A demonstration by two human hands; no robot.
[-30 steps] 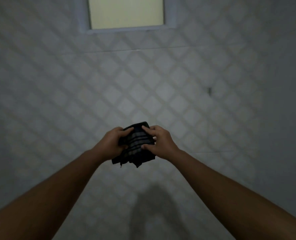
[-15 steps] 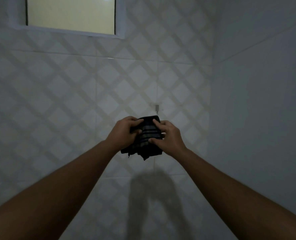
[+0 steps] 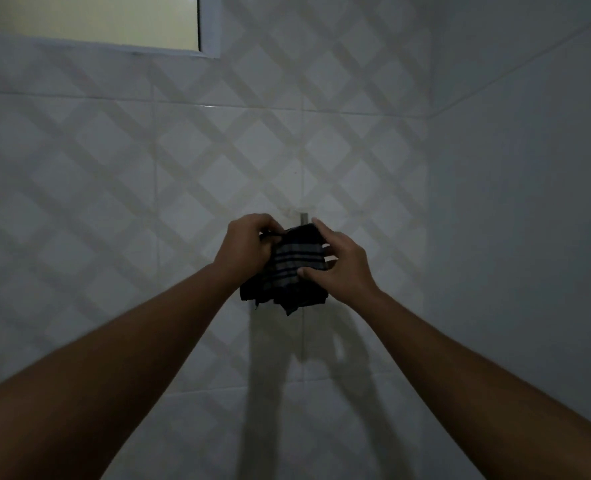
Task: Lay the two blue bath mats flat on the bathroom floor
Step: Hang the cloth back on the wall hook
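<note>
Both arms reach forward toward a tiled wall [image 3: 120,188]; the left hand [image 3: 243,251] and right hand [image 3: 342,268] hold a bunched dark striped cloth [image 3: 292,270] between them, raised in front of the wall; left grip is closed on its upper left edge; right grip pinches its right side, thumb on the stripes; a window [image 3: 93,20] sits far left.

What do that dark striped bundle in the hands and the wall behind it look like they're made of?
The bundle looks like soft woven fabric, matte: it crumples, droops in loose corners and shows pale woven stripes. The wall seems to be glazed ceramic tile: straight grout lines, a printed diamond pattern and a faint sheen. The dim light leaves both uncertain.
</note>
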